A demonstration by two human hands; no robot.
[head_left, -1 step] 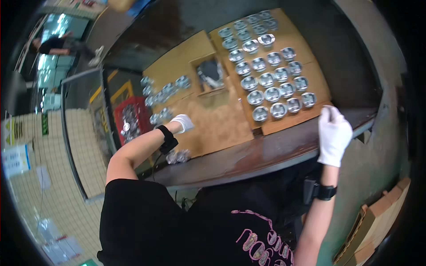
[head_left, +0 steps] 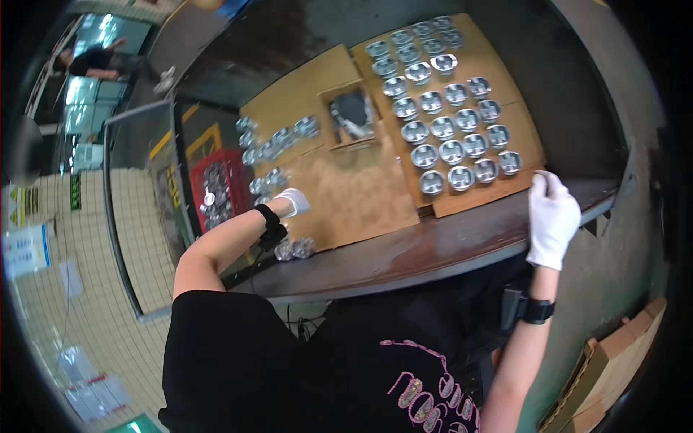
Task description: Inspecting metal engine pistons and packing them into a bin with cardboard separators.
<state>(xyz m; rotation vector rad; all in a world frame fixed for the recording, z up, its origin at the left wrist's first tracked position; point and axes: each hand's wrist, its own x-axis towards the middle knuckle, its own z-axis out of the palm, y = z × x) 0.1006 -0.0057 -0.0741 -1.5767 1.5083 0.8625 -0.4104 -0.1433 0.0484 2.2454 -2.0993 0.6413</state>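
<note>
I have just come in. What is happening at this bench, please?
A gloved person is busy at a dark bench. The left hand is near a small group of metal parts; what it holds, if anything, is hidden. The right hand is by the near right corner of a cardboard sheet that bears rows of round parts; I cannot tell whether it holds anything. More pieces lie in a red bin at the left.

Round silver metal parts [head_left: 452,151] sit in rows between one and two o'clock; shiny pieces [head_left: 307,127] cluster around ten
</note>
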